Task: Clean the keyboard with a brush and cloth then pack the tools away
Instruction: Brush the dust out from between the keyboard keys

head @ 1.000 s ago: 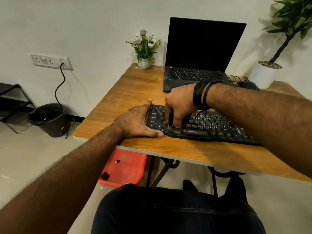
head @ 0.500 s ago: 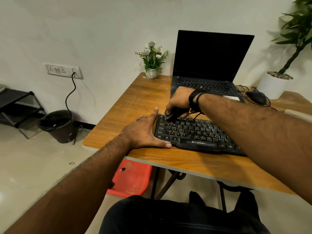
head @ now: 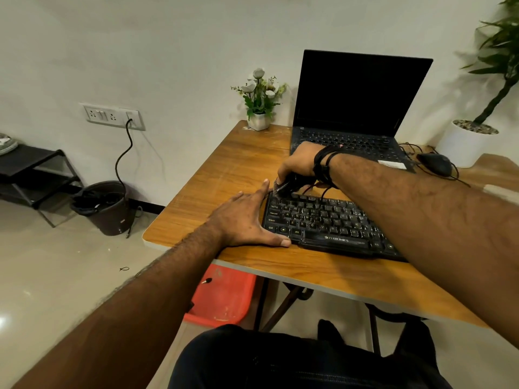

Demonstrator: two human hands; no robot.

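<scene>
A black keyboard (head: 323, 223) lies near the front edge of the wooden table (head: 238, 164). My left hand (head: 247, 217) rests flat on the table against the keyboard's left end, fingers spread and thumb along its front corner. My right hand (head: 300, 161) is closed around a small dark brush (head: 283, 186), whose tip touches the keyboard's far left corner. Most of the brush is hidden by my fingers. No cloth is in view.
An open laptop (head: 356, 108) stands behind the keyboard, with a black mouse (head: 435, 162) and cables to its right. A small flower pot (head: 259, 120) sits at the table's far corner. A large potted plant (head: 469, 144), a bin (head: 104, 206) and a red stool (head: 222, 296) are nearby.
My right hand moved the brush from the keyboard's front row, near the space bar, up to its far left corner. My left hand has stayed against the keyboard's left end.
</scene>
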